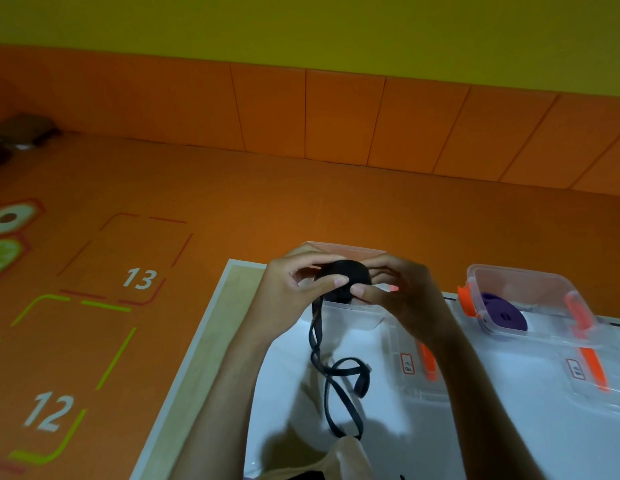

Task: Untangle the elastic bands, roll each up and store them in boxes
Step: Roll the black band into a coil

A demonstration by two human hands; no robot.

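Note:
A black elastic band is partly wound into a roll (346, 277) held above the table. My left hand (294, 289) grips the roll from the left and my right hand (395, 292) pinches it from the right. The band's loose tail (336, 375) hangs down and loops over the white surface. Behind my hands stands a clear plastic box (350, 249), mostly hidden. A second clear box (530, 306) with orange clips at the right holds a rolled purple band (502, 311).
Two clear lids with orange clips (416, 372) (589, 375) lie on the white table top (492, 427). A beige cloth-like thing (336, 459) sits at the bottom edge. The orange floor mat (138, 278) with numbers 12 and 13 lies to the left.

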